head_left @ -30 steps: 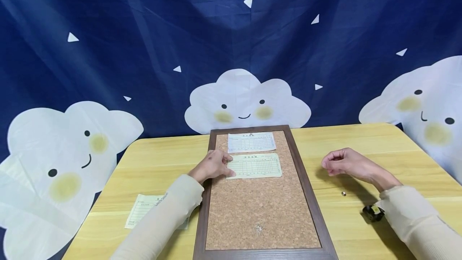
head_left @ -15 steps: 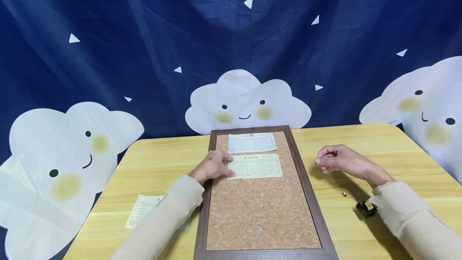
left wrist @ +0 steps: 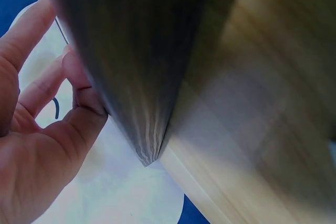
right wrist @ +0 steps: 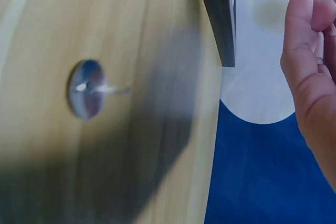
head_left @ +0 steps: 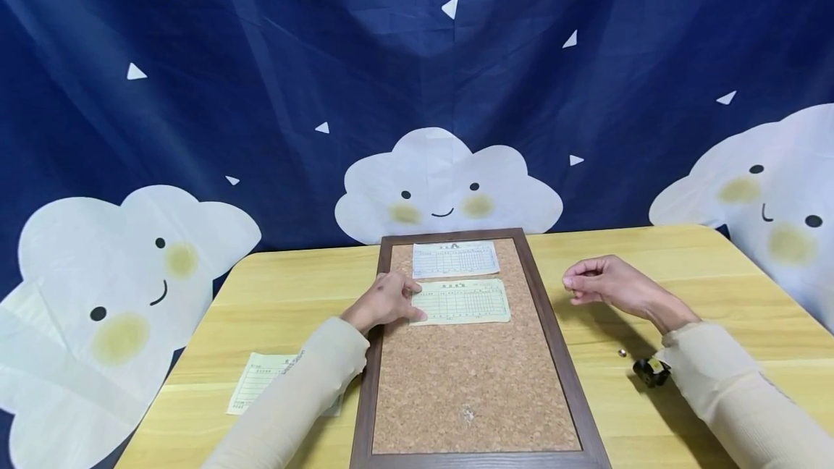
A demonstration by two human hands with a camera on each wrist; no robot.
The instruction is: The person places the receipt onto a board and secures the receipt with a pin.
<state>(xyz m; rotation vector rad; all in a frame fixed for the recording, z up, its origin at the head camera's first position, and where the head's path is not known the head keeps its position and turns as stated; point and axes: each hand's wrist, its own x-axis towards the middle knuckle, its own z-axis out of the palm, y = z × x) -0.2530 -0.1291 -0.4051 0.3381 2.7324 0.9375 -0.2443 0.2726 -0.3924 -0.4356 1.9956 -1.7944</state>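
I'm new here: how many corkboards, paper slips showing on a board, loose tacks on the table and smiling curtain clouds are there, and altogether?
Corkboard: 1
Paper slips showing on it: 2
Loose tack on table: 1
Smiling clouds: 3
Total: 7

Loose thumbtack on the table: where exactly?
In the head view, the thumbtack lies right of the corkboard, below the right hand, by the black wrist camera.

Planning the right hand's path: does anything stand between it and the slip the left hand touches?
The frame's right side lies between the right hand and the pale green slip; nothing else visible stands there.
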